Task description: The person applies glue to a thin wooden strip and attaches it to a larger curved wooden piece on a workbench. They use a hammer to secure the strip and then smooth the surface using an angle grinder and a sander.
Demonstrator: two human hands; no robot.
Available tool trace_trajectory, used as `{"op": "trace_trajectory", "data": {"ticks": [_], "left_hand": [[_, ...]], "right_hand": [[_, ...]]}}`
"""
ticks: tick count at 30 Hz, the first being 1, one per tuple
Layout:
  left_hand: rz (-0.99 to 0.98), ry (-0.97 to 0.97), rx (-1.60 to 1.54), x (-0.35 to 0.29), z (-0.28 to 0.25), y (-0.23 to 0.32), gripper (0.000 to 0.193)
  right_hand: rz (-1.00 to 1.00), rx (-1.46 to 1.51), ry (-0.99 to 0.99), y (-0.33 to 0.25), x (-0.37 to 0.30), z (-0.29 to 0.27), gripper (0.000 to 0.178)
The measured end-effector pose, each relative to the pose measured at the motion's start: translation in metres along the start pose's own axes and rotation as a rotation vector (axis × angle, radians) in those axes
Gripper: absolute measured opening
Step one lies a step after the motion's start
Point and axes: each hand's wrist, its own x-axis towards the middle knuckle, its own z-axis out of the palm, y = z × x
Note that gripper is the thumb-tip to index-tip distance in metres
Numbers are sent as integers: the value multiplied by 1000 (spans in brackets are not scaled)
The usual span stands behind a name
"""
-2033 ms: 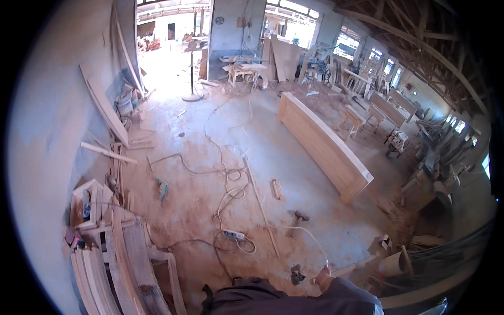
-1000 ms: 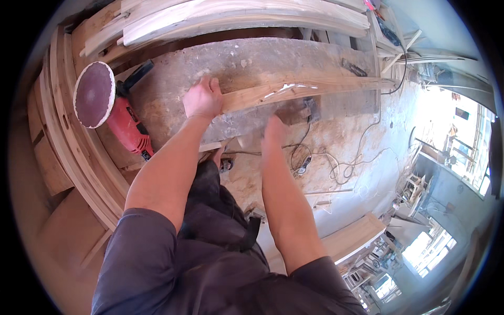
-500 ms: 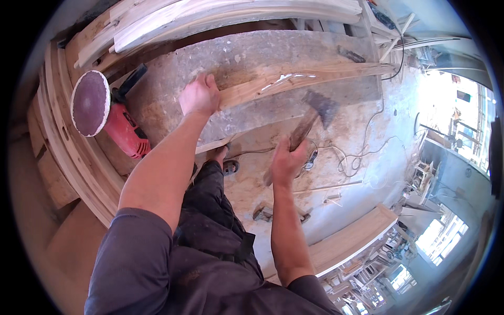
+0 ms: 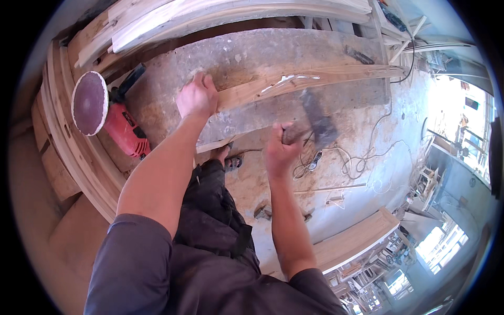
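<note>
My left hand [image 4: 197, 98] is closed around the near left end of a long wooden board [image 4: 236, 96], which lies along a worn, stained bench [image 4: 210, 58]. A white smear [image 4: 286, 81] runs over the board's middle. In my right hand [image 4: 282, 152] is a hatchet by its wooden handle; the dark hatchet head [image 4: 319, 122] is blurred and stands off the bench's near edge, apart from the board. On the left, a red power sander [image 4: 124, 128] with a round purplish disc [image 4: 90, 103] rests on its side.
Long timber planks [image 4: 220, 14] are stacked behind the bench, with more boards [image 4: 79, 142] at the left. A small dark tool [image 4: 359, 54] lies on the bench's far right. Cables [image 4: 354, 163] coil across the floor, and a wide timber piece [image 4: 357, 236] stands lower right.
The hatchet has turned in my right hand, its head swinging down and slightly toward me. My left hand stays on the board's end. The view has shifted slightly.
</note>
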Motion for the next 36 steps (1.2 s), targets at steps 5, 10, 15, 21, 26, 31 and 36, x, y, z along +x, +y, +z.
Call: {"op": "trace_trajectory", "data": {"ticks": [5,10,15,21,26,31,36], "left_hand": [[-7,58,36,4,8,-5,36],[-25,35,30,5,5,0,37],[-55,43,83,3,6,0,37],[-83,-6,109,2,8,-6,44],[-89,22,74,2,18,-13,45],[-17,94,78,8,24,-23,44],[-22,95,136,12,25,-22,44]], "right_hand": [[41,-400,-220,7,41,7,29],[48,57,-54,9,21,0,21],[173,-301,-322,11,51,-16,38],[125,-481,-300,30,51,-35,40],[329,-338,-492,-15,80,-60,50],[187,-364,-313,10,92,-70,48],[119,-452,-345,28,131,-104,40]]}}
